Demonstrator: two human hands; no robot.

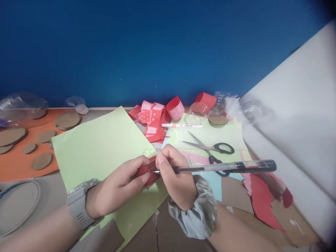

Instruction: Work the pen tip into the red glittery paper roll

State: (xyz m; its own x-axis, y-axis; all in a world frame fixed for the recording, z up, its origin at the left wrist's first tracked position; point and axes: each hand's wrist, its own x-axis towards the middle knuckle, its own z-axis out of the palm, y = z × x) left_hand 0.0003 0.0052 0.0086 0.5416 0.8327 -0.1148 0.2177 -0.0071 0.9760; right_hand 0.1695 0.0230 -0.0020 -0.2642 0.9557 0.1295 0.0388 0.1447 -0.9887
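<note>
Looking from beside the person, I see a blue wall (157, 52) behind a crowded tabletop (51, 196), and on it a broad green sheet (97, 140) lying beneath the left hand. If that forearm dragged sideways, I think the paper could slide or crease. Both hands meet near the middle: the left hand (123, 185) has its thumb and fingers closed on a red patterned piece, while the right hand (175, 171) curls around a pen, fingertips at the piece's edge. Scissors (208, 148) lie with blades spread just beyond the right hand; a careless reach that way might catch a finger or nick paper. The black pen (207, 168) points leftward. The red patterned piece (144, 169) sits between the hands, above the green sheet, with the nib right over it, touching or not I can't tell; a slip could leave a stray mark or poke the left thumb.
</note>
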